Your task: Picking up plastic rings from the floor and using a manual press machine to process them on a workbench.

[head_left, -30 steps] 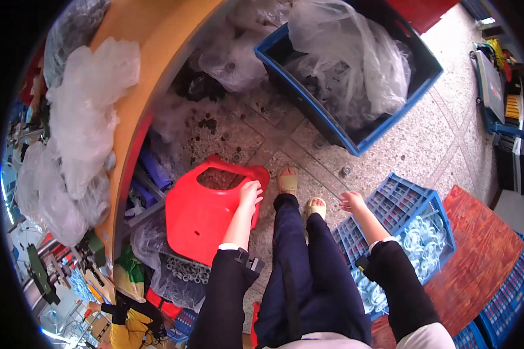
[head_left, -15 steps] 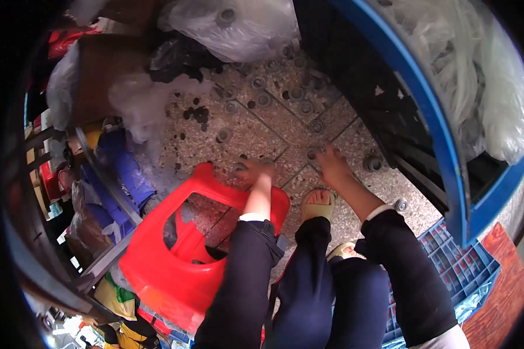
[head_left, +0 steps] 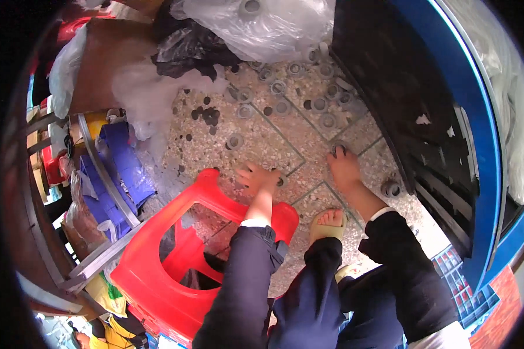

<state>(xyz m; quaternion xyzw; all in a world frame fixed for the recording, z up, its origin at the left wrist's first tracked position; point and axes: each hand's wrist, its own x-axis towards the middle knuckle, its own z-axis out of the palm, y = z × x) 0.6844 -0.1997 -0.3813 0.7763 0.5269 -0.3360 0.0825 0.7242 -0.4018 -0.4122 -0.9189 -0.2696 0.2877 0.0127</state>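
My left hand is low over the speckled floor, fingers spread, beside the red plastic stool. Its thumb side is against a small round grey piece. Further right, my right hand reaches down with its fingertips closed on another round grey piece, which looks ring-shaped. Several similar grey round pieces lie scattered on the floor ahead, some standing on end. Small dark discs are clustered to their left.
A blue-edged black crate stands tilted at the right. Clear plastic bags and a black bag lie at the back. On the left are a metal frame and purple material. A blue basket is at lower right.
My right hand has shifted slightly right, its fingers now on a grey piece. My left hand has moved a little, fingers spread more plainly. The view has shifted too.
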